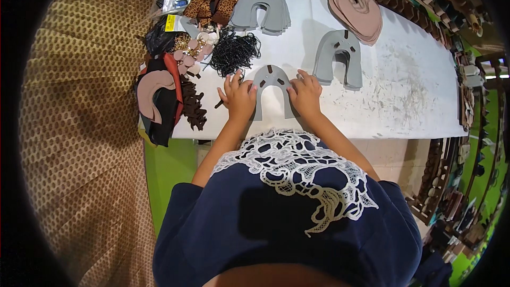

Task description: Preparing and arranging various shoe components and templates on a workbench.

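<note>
On the white table in front of me lies a grey U-shaped piece, its opening toward me. Three small dark brown tabs sit on its curved part. My left hand rests at its left edge, fingers apart, the thumb side touching the piece. At the opposite edge my right hand lies with its fingers spread, also touching. A small dark strip lies beside my left hand. Further right stands a stack of like grey pieces with brown tabs on top.
Beyond my left hand are black beaded strands, pink discs and brown strips. Pink curved pieces lie at the left edge. At the back are more grey pieces and pink pieces. Racks stand right.
</note>
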{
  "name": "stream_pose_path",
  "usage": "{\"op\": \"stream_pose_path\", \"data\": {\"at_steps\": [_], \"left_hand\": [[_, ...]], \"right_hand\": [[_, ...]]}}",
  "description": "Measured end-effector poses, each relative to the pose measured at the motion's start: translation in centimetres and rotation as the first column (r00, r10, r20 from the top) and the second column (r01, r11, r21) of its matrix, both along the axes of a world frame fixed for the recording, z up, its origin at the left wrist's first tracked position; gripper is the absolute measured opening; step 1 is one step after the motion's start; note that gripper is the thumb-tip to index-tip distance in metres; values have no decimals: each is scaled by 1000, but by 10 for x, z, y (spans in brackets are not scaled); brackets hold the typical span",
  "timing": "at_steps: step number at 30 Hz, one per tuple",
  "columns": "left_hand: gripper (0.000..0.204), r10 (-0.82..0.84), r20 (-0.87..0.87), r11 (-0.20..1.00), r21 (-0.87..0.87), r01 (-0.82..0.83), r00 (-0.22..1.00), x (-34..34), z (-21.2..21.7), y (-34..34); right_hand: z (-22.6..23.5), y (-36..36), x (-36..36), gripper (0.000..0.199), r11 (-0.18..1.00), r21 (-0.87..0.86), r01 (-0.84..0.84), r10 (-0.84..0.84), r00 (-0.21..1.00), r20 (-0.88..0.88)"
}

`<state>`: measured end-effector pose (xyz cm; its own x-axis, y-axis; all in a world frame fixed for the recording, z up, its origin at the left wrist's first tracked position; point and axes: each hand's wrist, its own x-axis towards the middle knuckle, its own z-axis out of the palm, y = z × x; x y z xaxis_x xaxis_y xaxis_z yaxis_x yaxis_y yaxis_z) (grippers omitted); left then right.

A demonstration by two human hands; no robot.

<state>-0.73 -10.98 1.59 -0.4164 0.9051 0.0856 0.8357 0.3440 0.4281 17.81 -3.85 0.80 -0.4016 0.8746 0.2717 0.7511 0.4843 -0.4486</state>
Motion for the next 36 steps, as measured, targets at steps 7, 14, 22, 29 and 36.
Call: {"op": "stream_pose_path", "data": {"at_steps": [7,14,22,29,36], "left_hand": [[11,-26,59,995,97,20,998,-5,10,11],[15,-292,62,948,150,280,954,22,35,38],[14,-505,90,852,214,478,858,81,69,92],[16,-550,113,819,265,509,827,108,58,159],[20,-427,29,902,84,424,904,104,13,207]], "right_hand": [[11,6,6,11,999,-37,-4,-3,984,-180],[31,16,53,11,991,-71,112,-127,954,-272],[61,39,121,12,967,-115,229,-256,886,-386],[61,94,154,15,950,-188,250,-311,806,-503],[26,148,149,22,890,-318,327,-425,847,-318]]}}
